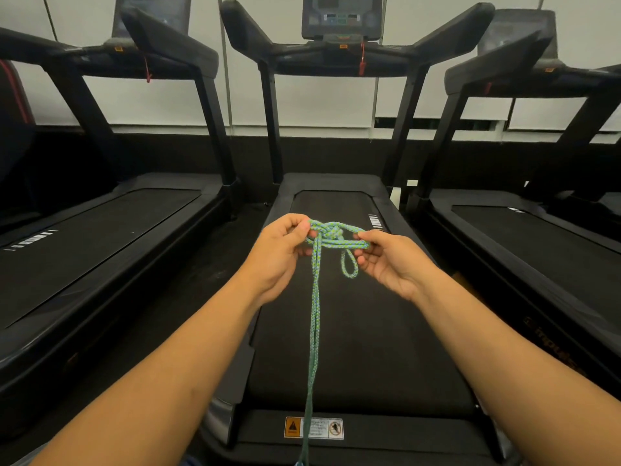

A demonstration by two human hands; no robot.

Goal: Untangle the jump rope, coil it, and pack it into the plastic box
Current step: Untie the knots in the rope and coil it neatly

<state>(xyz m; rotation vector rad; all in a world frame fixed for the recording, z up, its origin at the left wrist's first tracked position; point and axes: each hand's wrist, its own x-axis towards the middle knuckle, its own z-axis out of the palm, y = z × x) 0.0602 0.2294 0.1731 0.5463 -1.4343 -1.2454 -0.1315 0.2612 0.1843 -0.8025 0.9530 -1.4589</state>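
Note:
A braided green-and-blue jump rope [315, 304] hangs doubled from a loose knot [331, 234] held up between both hands above the middle treadmill. My left hand [280, 255] pinches the knot's left loop. My right hand [391, 260] pinches the right side, where a small loop dangles below the fingers. The two long strands drop straight down and leave the frame at the bottom. No plastic box is in view.
The middle treadmill [363, 331] lies directly beneath my arms, its console [341, 16] at the top. A second treadmill [84, 250] stands to the left and a third [537, 237] to the right. A white wall runs behind them.

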